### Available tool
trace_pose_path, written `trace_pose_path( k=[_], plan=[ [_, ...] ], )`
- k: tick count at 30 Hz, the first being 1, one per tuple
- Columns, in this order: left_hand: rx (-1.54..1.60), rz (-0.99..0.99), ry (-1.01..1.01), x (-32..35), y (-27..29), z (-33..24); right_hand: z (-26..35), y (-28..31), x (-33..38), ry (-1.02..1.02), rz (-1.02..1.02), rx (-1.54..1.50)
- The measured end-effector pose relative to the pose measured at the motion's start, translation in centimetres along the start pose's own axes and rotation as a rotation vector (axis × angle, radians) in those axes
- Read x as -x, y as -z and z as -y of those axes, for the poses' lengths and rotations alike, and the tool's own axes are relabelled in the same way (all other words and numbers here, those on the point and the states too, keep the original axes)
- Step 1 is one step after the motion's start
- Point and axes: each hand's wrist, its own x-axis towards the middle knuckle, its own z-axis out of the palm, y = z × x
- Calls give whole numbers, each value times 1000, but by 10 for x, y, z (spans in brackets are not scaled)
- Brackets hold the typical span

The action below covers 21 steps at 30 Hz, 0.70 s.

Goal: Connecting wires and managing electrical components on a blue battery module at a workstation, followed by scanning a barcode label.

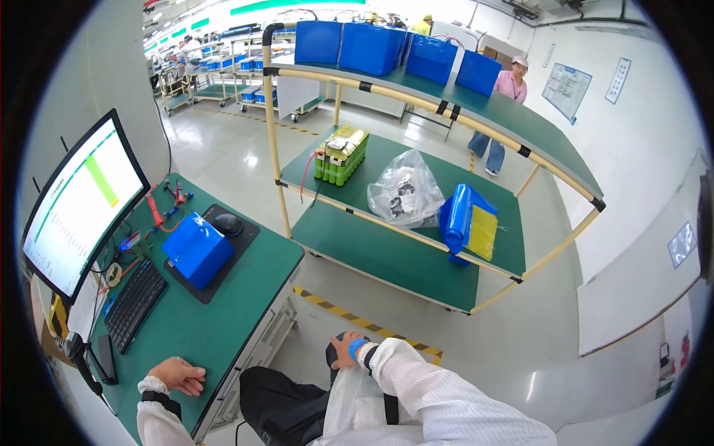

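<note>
My left hand rests on the near edge of the green desk, its fingers loosely curled with nothing seen in them. On my knee lies my right hand, fingers spread over the dark trouser cloth, a blue watch at its wrist. Ahead of my left hand, a blue-wrapped block sits across the mouse pad, touched by neither hand. Beside it are a black mouse and a black keyboard.
A monitor and a handheld scanner stand at the left. Cables with red clips lie behind the block. A cart ahead bears a green battery pack, a clear bag and blue wraps. A person stands beyond it.
</note>
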Motion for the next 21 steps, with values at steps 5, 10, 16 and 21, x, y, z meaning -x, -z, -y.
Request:
trace_pose_path(
  k=[5, 10, 16, 21],
  plan=[
    [3, -1, 6, -2, 2, 3, 1, 0, 1, 12, -5, -11],
    [13, 11, 6, -2, 3, 5, 2, -1, 2, 13, -22, -19],
    [11, 6, 8, 0, 1, 1, 1, -2, 1, 17, -35, -18],
    [1, 6, 16, 0, -1, -4, -3, -2, 1, 25, -37, -20]
  ],
)
